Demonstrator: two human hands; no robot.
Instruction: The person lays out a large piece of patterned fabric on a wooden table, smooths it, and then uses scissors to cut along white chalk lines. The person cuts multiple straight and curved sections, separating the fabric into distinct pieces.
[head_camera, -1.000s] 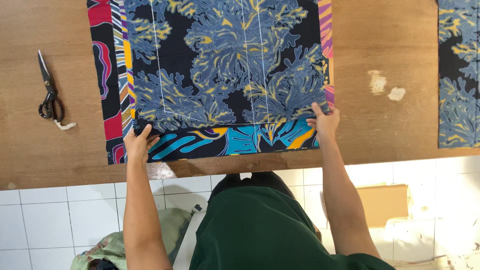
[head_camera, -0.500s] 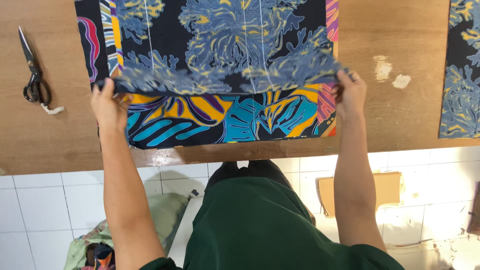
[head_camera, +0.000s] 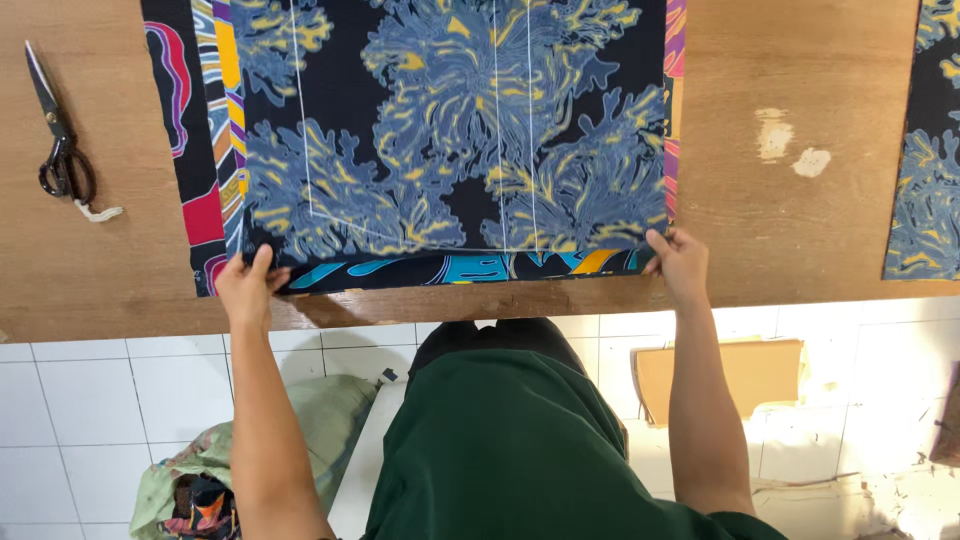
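the folded layer of the printed fabric (head_camera: 450, 130), dark with blue and yellow floral shapes and white chalk lines, now reaches almost to the near edge of the desk (head_camera: 790, 230). half a second ago its fold edge sat further up and a wide band of the teal, orange and yellow underlayer showed below it; now only a thin strip of that underlayer shows. so the upper layer has been drawn back down toward the person and laid nearly flush with the lower edge, which reads as the two layers being lined up.

the left hand (head_camera: 243, 290) pinches the near left corner of the fabric, fingers clenched on the edge. the right hand (head_camera: 680, 265) grips the near right corner the same way. the cloth lies flat between them, apart from the scissors (head_camera: 58, 150) lying at the far left of the desk. another piece of the same print (head_camera: 925, 150) lies at the right edge.
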